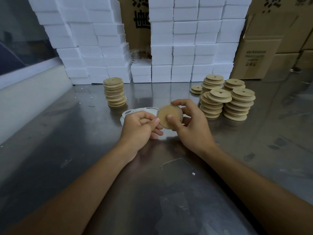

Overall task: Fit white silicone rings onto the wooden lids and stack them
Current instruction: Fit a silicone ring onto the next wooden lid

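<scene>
- Your right hand (191,126) grips a wooden lid (169,116) above the steel table (67,150), thumb pressed on its face, fingers curled round the rim.
- Your left hand (140,128) pinches the lid's near-left edge, where a translucent white ring (176,106) shows around the rim.
- Loose silicone rings (135,111) lie flat on the table just behind your left hand.
- One neat stack of lids (115,92) stands to the left; several bare-lid stacks (225,99) crowd the right.
- White foam boxes (186,48) and cartons (271,39) line the back.
</scene>
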`<state>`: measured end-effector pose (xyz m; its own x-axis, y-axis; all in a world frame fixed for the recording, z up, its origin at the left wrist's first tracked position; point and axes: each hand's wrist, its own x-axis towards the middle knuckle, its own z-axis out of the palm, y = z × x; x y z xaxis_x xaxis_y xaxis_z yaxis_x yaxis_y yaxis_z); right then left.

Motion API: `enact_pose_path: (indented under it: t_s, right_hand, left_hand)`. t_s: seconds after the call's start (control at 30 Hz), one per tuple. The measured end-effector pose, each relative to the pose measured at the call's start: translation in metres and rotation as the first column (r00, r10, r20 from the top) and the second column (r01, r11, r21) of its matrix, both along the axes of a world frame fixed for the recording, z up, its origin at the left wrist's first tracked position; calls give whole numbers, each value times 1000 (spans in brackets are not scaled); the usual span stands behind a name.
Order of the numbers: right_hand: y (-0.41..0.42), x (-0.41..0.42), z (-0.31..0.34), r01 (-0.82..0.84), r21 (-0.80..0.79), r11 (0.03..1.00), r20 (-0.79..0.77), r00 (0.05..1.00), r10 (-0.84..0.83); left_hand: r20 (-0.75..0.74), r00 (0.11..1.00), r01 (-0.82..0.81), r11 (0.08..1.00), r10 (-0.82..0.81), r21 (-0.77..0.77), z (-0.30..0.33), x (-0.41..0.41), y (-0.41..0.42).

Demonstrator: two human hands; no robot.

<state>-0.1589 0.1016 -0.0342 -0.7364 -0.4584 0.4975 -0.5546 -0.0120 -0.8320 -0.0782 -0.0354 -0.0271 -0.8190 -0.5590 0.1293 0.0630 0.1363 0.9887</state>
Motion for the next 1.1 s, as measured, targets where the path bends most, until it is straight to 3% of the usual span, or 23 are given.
enact_pose_path:
  t_s: [0.2, 0.33, 0.47, 0.57, 0.7, 0.87, 0.93, 1.0, 1.1]
  right_hand:
    - [-1, -1, -1, 31, -19, 999, 169, 985, -27]
    - [-1, -4, -1, 74, 11, 997, 191, 979, -75]
    - [-1, -7, -2, 89, 59, 994, 175, 980, -98]
    - [-3, -7, -2, 91, 76, 993, 169, 980, -103]
    - [-3, -7, -2, 101, 91, 991, 156, 981, -115]
    - [-3, -5, -1, 98, 98, 990, 146, 983, -112]
    - [-3, -5, 0, 108, 97, 989, 140, 983, -121]
    - [-2, -4, 0, 149, 95, 984, 92, 983, -158]
    - [1, -3, 1, 245, 76, 967, -94, 967, -237]
  left_hand:
    - [-97, 981, -119, 918, 167, 378, 14, 3, -27]
    - [-151, 948, -167, 841, 280, 514, 26, 2, -58]
    - [-119, 920, -265, 816, 374, 514, 23, 4, -75]
    - [-12, 896, -379, 779, 444, 500, 17, 6, -85]
    - [161, 889, -450, 751, 429, 484, 15, 3, -95]
    - [204, 878, -476, 746, 433, 466, 11, 1, -100]
    - [199, 855, -516, 745, 479, 422, 8, 1, -100]
    - [189, 812, -584, 763, 553, 278, 5, 1, -96]
    - [95, 764, -597, 756, 638, -269, -1, 4, -89]
